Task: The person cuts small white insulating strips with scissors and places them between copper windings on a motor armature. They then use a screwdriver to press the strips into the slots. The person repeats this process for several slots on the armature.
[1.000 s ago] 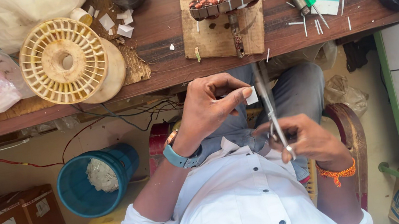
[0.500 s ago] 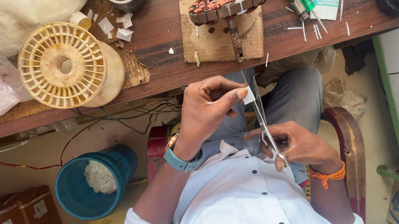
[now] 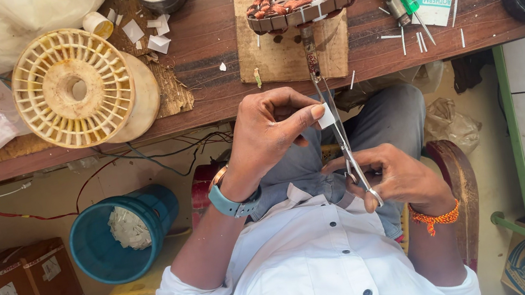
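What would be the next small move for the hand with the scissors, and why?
Probably close the blades. The right hand holds the scissors with the blades apparently open beside the small white paper piece pinched by the left hand, so the paper seems ready for a cut.

We see our left hand (image 3: 275, 134) pinching a small white paper slip (image 3: 325, 117) against the blades of the scissors (image 3: 341, 137), which our right hand (image 3: 393, 175) grips by the handles. Above, on the tabletop (image 3: 209, 49), sit a copper-wound stator (image 3: 303, 0) and a cream plastic spool (image 3: 73, 87).
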{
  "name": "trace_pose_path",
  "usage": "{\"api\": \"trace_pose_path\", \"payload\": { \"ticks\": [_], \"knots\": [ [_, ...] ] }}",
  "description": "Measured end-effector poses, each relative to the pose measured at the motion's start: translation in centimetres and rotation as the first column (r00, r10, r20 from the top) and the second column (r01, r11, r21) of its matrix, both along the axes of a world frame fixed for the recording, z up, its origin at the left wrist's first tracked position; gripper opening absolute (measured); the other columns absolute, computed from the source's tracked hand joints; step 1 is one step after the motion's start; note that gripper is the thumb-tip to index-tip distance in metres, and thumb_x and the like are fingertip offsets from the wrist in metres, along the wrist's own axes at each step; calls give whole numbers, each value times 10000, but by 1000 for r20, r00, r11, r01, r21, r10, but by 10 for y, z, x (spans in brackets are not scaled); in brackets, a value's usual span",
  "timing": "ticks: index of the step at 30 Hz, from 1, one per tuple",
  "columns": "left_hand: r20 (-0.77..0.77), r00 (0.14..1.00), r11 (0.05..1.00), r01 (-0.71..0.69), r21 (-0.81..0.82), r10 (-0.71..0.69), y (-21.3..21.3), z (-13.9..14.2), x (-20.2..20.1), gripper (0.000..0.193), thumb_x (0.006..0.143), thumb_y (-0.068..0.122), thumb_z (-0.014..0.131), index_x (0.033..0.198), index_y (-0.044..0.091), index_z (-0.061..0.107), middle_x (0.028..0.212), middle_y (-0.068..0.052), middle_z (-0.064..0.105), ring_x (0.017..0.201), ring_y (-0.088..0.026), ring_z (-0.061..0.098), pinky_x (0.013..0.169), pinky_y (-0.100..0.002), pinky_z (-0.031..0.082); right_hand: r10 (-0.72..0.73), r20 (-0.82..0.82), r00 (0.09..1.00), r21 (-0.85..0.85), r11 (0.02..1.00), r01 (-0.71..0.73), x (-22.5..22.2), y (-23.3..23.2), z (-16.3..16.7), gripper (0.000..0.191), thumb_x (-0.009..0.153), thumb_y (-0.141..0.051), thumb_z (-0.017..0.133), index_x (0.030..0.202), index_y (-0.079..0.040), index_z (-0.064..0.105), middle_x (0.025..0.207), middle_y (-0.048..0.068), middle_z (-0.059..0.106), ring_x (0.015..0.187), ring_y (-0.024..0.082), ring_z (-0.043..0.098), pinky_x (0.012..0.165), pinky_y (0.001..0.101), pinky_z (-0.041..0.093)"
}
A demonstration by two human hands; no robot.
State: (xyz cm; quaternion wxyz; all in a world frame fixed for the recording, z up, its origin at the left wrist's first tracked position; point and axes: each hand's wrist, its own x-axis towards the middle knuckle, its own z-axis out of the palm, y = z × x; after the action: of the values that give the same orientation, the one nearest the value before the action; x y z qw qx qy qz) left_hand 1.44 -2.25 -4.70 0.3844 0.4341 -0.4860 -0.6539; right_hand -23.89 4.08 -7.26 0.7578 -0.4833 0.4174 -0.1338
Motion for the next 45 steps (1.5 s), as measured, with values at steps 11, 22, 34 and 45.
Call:
{"api": "trace_pose_path", "payload": {
  "ticks": [11,22,34,45],
  "knots": [
    [0,1000,1000,3,6,-3,-13,1,-1,198,916,190,763,966,0,779,806,-54,773,715,-73,731,532,-199,585,-22,-6,1000,-24,999,21,-5,-9,-8,859,467,-246,966,1248,23,731,689,-22,591,659,75,547,583,259,413],
    [-166,981,988,-79,132,101,-14,3,-3,184,964,152,687,1070,7,726,905,-84,762,735,-107,772,485,-214,565,-339,293,894,-25,932,362,-1,11,-24,592,779,-281,902,1148,135,699,896,111,753,739,152,696,622,259,529],
    [394,919,863,177,-473,27,23,32,-18,683,882,32,744,1511,107,486,975,-103,697,887,-266,668,817,-395,561,-668,163,726,-348,650,676,37,-9,12,460,829,-137,845,1204,58,663,1047,134,746,935,163,733,833,273,611],
    [-114,991,998,68,-18,-70,31,-11,-36,169,942,97,768,1063,-3,705,976,-45,700,775,-73,677,589,-233,614,-605,337,722,-319,648,692,19,7,-12,222,865,37,786,1033,6,644,1005,106,711,958,145,711,872,266,602]
  ]
}}
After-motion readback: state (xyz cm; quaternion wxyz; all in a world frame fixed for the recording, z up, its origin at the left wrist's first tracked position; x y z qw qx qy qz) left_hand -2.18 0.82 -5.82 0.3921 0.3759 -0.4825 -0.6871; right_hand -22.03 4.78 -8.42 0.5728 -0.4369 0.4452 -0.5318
